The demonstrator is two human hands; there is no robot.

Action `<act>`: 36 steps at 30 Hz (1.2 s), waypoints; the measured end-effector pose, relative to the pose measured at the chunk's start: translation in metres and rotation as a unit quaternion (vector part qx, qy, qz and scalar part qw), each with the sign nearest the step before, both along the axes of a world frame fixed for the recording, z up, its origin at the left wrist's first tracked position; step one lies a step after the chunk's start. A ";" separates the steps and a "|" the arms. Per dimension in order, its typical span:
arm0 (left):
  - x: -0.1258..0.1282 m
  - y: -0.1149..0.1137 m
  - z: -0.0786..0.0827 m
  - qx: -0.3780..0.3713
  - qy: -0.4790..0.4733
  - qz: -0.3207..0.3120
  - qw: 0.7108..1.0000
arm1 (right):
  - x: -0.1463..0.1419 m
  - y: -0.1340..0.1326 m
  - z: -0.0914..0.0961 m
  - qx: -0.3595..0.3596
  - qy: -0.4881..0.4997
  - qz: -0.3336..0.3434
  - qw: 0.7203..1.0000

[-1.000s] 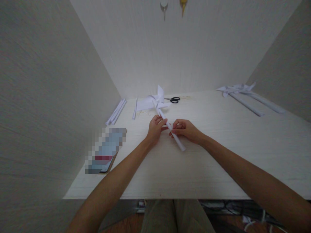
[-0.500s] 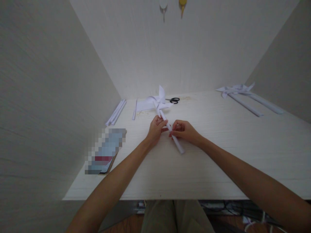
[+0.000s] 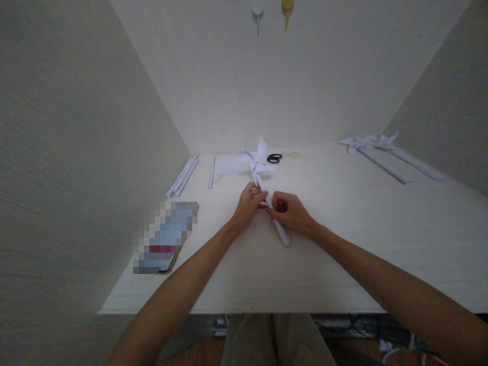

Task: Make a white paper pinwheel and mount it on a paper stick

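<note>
Between my two hands is a white paper pinwheel on a rolled paper stick. Its blades point away from me, and the stick slants down toward my right. My left hand is closed round the upper stick just below the blades, thumb on top. Lower on the stick, my right hand pinches it between thumb and fingers, the other fingers curled. Behind the blades lie black-handled scissors and flat white paper.
Several rolled paper sticks lie at the left wall, with one thin roll beside them. A phone, blurred out, rests front left. More paper pinwheels with sticks lie at the back right. Two hooks hang on the back wall.
The pinwheel has shifted slightly to the right, with its blades now nearer the scissors. Both hands have moved a little right and toward me, still gripping the stick.
</note>
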State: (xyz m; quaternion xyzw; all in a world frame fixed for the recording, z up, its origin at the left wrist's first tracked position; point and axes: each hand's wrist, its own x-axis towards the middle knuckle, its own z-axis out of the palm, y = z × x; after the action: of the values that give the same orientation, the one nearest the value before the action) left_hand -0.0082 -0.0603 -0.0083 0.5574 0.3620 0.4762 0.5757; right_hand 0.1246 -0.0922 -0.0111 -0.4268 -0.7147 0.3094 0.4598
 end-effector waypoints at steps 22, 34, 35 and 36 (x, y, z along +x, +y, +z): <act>0.001 -0.005 0.001 0.021 -0.003 0.043 0.999 | -0.004 0.005 -0.003 -0.032 0.051 -0.085 0.995; -0.001 -0.006 0.002 0.005 0.002 0.073 0.997 | 0.029 0.020 0.014 0.010 -0.041 -0.181 0.982; -0.001 -0.005 0.002 0.003 0.002 0.072 0.997 | 0.036 0.023 0.021 0.017 -0.049 -0.191 0.980; -0.001 -0.005 0.002 0.003 0.002 0.070 0.998 | 0.045 0.025 0.030 0.027 -0.058 -0.204 0.977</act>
State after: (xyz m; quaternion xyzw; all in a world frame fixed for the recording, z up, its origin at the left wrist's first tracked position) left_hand -0.0095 -0.0654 -0.0065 0.5335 0.3998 0.5155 0.5384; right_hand 0.1692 -0.0668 0.0190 -0.5681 -0.6460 0.1648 0.4825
